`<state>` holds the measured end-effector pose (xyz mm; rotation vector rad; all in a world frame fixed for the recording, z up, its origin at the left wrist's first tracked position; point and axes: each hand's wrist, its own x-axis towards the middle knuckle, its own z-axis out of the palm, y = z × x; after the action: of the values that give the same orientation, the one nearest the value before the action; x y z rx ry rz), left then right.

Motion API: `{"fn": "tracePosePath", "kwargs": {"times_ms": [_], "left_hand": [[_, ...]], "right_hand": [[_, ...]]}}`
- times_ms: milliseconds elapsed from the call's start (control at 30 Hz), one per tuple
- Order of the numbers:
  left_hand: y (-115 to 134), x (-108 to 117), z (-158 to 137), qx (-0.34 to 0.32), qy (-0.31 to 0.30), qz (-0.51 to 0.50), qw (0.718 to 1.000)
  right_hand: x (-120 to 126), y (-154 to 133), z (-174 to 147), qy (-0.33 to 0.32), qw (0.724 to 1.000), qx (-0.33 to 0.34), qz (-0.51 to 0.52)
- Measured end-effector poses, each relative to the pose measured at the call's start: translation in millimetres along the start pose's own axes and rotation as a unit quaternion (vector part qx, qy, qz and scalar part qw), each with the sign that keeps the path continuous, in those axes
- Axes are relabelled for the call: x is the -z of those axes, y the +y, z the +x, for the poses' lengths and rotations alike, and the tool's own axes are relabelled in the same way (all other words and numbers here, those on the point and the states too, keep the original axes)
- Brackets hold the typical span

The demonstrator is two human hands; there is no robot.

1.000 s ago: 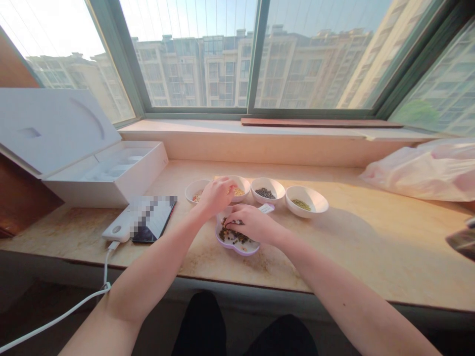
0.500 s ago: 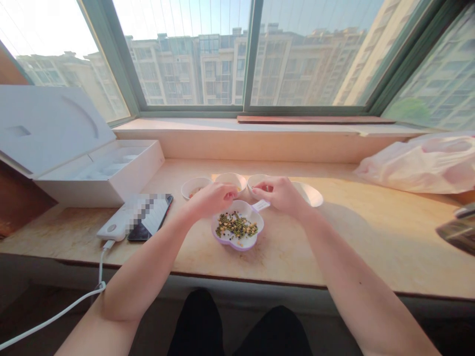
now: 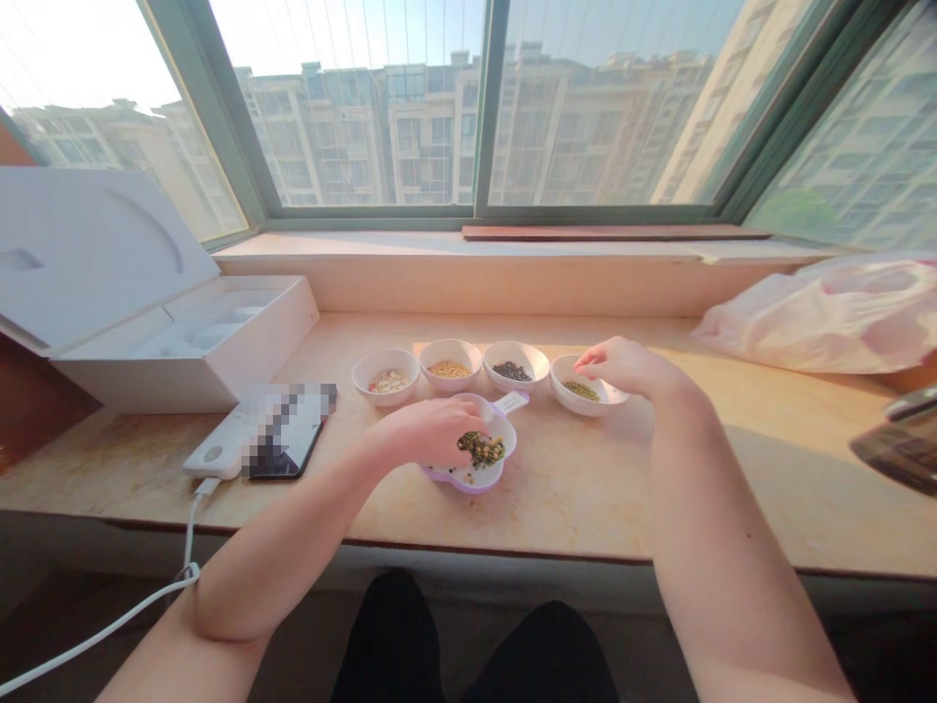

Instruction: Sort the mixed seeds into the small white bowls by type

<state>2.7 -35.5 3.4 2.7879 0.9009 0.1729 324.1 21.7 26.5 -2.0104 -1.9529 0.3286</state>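
Note:
My left hand (image 3: 448,433) reaches into a white, lilac-rimmed dish (image 3: 505,467) with a short handle, its fingers curled together against mixed beans (image 3: 484,449) in green, black and tan. Whatever those fingertips hold is hidden. Over the rightmost white bowl (image 3: 613,402), my right hand (image 3: 622,365) has its fingers pinched above green mung beans (image 3: 584,391); what lies in the pinch is too small to make out. Three more white bowls line up to the left: one with black beans (image 3: 512,371), one with yellow grains (image 3: 449,369), one with pale and reddish pieces (image 3: 388,381).
An open white box (image 3: 256,337) stands at the left. Before it lie a white power bank (image 3: 216,451) with a cable (image 3: 109,635) and a dark phone (image 3: 282,459). A plastic bag (image 3: 820,312) and a dark shiny object (image 3: 900,444) are at the right.
My right hand has moved right, from the black-bean bowl to the mung-bean bowl. My left hand has come down from the bowls into the dish. The view has shifted slightly.

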Motion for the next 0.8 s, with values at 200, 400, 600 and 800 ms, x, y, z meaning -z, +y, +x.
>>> {"fn": "tracePosePath", "kwargs": {"times_ms": [200,400,600,800], "left_hand": [[-0.4,3.1,4.6,-0.005,-0.047,-0.003,0.999],[-1.0,-1.9,7.0,0.026,-0.039,-0.008,0.999],[-6.1,-3.3,8.9,0.029,-0.043,0.019,0.998],[-6.8,-1.8,9.7,-0.009,-0.019,0.028,0.999]], "right_hand": [[-3.0,2.1,1.8,-0.032,0.999,-0.013,0.005],[-3.7,-3.8,1.9,-0.057,0.997,-0.047,-0.009],[-4.2,-5.8,2.9,-0.057,0.998,-0.038,-0.018],[-4.8,-8.4,1.0,-0.032,0.999,-0.041,-0.006]]}}
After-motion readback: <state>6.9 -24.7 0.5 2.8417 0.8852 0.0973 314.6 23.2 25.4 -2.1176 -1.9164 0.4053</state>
